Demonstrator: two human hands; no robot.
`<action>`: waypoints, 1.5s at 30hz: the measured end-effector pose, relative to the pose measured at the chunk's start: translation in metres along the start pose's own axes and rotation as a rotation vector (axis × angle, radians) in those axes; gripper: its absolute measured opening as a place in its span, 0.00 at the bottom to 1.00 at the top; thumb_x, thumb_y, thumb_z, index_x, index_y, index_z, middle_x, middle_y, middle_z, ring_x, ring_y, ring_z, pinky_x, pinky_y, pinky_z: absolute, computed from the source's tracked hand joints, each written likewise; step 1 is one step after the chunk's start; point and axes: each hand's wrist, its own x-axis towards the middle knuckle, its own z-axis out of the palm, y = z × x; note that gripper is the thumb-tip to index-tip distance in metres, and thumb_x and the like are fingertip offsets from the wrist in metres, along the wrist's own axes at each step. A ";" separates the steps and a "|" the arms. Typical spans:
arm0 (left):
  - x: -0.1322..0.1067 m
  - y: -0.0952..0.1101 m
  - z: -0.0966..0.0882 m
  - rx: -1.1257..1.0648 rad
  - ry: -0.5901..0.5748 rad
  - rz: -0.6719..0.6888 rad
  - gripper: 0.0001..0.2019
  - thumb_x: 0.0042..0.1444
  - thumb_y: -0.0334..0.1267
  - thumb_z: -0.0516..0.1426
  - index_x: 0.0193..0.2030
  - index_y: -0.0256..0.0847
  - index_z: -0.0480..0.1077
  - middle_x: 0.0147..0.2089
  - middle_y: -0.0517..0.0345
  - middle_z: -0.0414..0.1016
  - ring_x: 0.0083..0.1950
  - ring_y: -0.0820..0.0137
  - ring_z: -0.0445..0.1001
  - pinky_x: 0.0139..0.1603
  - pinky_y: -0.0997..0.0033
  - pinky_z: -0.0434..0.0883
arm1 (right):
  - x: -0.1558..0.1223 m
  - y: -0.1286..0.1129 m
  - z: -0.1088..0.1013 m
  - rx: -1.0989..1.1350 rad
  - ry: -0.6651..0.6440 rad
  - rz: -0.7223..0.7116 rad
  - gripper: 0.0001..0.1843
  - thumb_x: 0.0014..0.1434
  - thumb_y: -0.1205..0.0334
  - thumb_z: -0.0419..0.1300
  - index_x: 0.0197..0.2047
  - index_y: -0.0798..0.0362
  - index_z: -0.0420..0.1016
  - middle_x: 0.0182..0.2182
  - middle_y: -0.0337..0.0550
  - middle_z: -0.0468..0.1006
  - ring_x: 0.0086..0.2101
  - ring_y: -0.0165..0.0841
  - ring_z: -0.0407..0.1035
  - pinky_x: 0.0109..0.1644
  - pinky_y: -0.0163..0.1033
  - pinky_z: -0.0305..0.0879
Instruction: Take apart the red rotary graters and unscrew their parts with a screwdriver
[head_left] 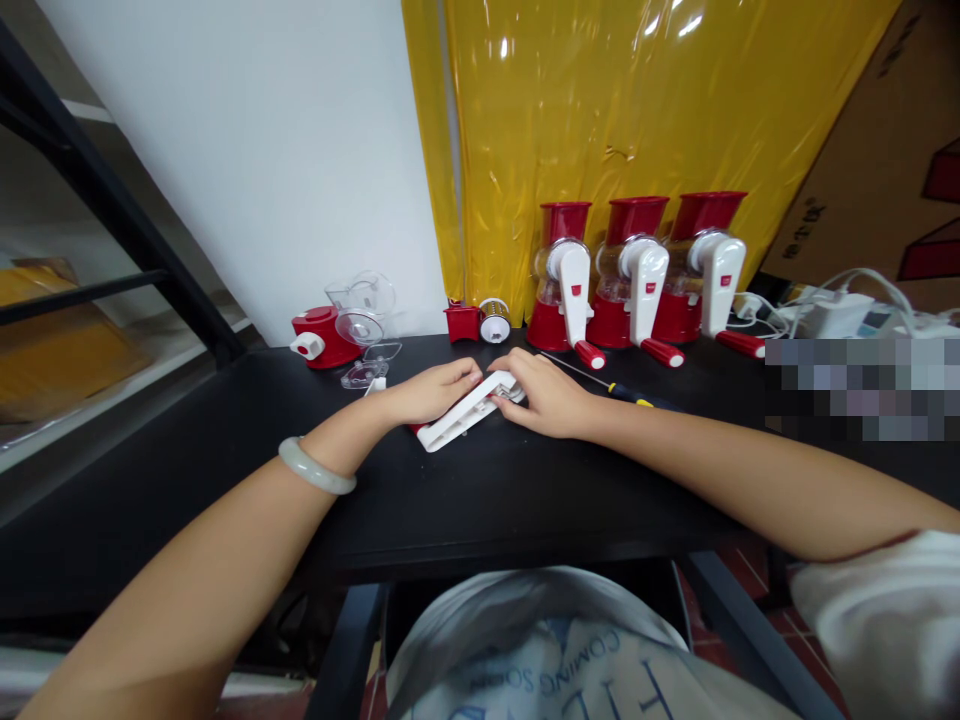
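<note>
A white crank handle lies at a slant just over the black table, its hollow ribbed side towards me. My right hand grips its upper right end, thumb on the hollow side and fingers over the top. My left hand is closed behind its middle, fingers mostly hidden. A bit of red shows under the handle's lower left end. Just behind my right hand lies a screwdriver with a yellow and black grip. Beyond the hands stand a red part and a metal grater drum.
Three red and white rotary graters stand at the back right. At the back left are a red grater base and a clear plastic body. White cables and a power strip lie far right on the black table.
</note>
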 end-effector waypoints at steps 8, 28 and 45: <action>-0.001 0.001 0.000 0.006 -0.001 -0.006 0.19 0.63 0.54 0.43 0.38 0.41 0.64 0.36 0.60 0.66 0.39 0.69 0.66 0.42 0.70 0.64 | 0.000 0.000 0.001 -0.022 0.004 -0.002 0.19 0.62 0.54 0.54 0.52 0.55 0.64 0.43 0.50 0.72 0.42 0.39 0.68 0.46 0.45 0.62; 0.000 0.000 -0.001 0.008 0.003 -0.002 0.20 0.63 0.55 0.42 0.38 0.41 0.63 0.36 0.60 0.66 0.40 0.69 0.66 0.43 0.70 0.64 | 0.000 0.001 0.002 -0.009 -0.006 0.011 0.17 0.62 0.53 0.54 0.51 0.54 0.64 0.43 0.49 0.72 0.42 0.40 0.68 0.46 0.45 0.62; 0.001 -0.002 -0.002 0.037 0.057 0.016 0.19 0.63 0.53 0.42 0.36 0.41 0.62 0.34 0.60 0.66 0.37 0.69 0.65 0.42 0.69 0.64 | 0.001 0.000 0.001 -0.016 -0.009 0.018 0.16 0.63 0.53 0.53 0.50 0.53 0.65 0.43 0.49 0.73 0.42 0.40 0.68 0.46 0.45 0.62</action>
